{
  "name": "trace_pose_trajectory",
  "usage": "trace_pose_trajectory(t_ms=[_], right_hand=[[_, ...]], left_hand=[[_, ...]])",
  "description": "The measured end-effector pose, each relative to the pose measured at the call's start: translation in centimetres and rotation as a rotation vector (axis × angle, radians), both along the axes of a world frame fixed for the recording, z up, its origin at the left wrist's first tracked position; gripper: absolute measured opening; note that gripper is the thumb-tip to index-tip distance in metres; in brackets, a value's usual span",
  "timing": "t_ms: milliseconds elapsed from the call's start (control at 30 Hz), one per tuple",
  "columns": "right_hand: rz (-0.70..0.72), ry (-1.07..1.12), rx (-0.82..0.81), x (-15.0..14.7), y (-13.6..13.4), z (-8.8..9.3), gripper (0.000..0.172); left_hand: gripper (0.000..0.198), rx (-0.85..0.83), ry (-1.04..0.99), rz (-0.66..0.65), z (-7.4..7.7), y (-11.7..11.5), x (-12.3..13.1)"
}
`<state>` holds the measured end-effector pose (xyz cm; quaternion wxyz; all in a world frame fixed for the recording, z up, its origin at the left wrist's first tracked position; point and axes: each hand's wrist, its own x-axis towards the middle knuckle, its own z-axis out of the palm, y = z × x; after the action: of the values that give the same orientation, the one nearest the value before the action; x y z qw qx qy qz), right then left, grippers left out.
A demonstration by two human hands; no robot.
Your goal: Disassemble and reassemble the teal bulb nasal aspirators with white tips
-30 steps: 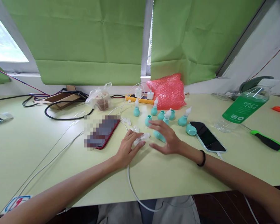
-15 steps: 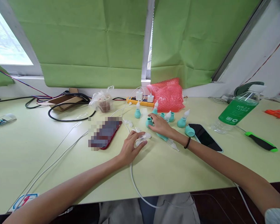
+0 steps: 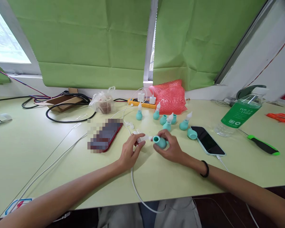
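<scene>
My left hand pinches a clear plastic nozzle tip between thumb and fingers, above the table. Just to its right, my right hand grips a teal rubber bulb, tilted so its round opening faces up and left. The nozzle tip and the bulb look close together; whether they touch I cannot tell. Loose clear plastic pieces lie behind my left hand. Beyond my right hand, several teal bulbs stand with whitish tips, such as one bulb. Two bulbs without tips stand among them, and another bulb lies at the right.
A red phone lies left, a light-cased phone right. Further right are a green-labelled bottle and a screwdriver. Pink bubble wrap, a power strip and a bagged tape roll sit behind. A white cable crosses the front.
My right hand has picked up a teal bulb from the group and brought it nearer, beside my left hand. The left hand keeps its nozzle tip and has barely moved.
</scene>
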<state>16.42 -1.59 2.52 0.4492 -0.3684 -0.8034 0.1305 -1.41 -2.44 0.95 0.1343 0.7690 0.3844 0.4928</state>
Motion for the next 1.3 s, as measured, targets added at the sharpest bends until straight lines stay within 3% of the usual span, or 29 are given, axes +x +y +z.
trace_pose_trajectory(t_ms=[167, 400, 500, 700, 833, 1033, 1300], right_hand=[[0.048, -0.128, 0.043, -0.5, -0.8, -1.8, 0.017], [-0.037, -0.117, -0.058, -0.2, -0.3, -1.9, 0.014], [-0.043, -0.121, -0.068, 0.0, 0.0, -2.1, 0.013], [-0.022, -0.084, -0.079, 0.1, 0.1, -2.3, 0.012], [-0.013, -0.054, -0.15, 0.0, -0.2, -2.4, 0.008], [-0.004, -0.057, -0.243, 0.0, 0.1, -2.6, 0.014], [0.015, -0.076, -0.23, -0.1, -0.2, -2.3, 0.013]], left_hand=[[0.019, -0.001, -0.038, -0.107, -0.3, 0.0, 0.0], [0.017, 0.024, -0.027, -0.126, -0.4, 0.0, 0.4], [0.018, -0.097, -0.069, -0.167, -0.4, 0.0, 0.5], [0.029, -0.523, -0.266, -0.324, 0.3, -0.2, 0.6], [0.03, -0.634, -0.265, -0.343, 0.7, -0.3, 0.7], [0.031, -0.558, -0.148, -0.297, 1.1, -0.3, 0.6], [0.021, -0.098, 0.225, -0.28, 1.5, 0.1, -0.4]])
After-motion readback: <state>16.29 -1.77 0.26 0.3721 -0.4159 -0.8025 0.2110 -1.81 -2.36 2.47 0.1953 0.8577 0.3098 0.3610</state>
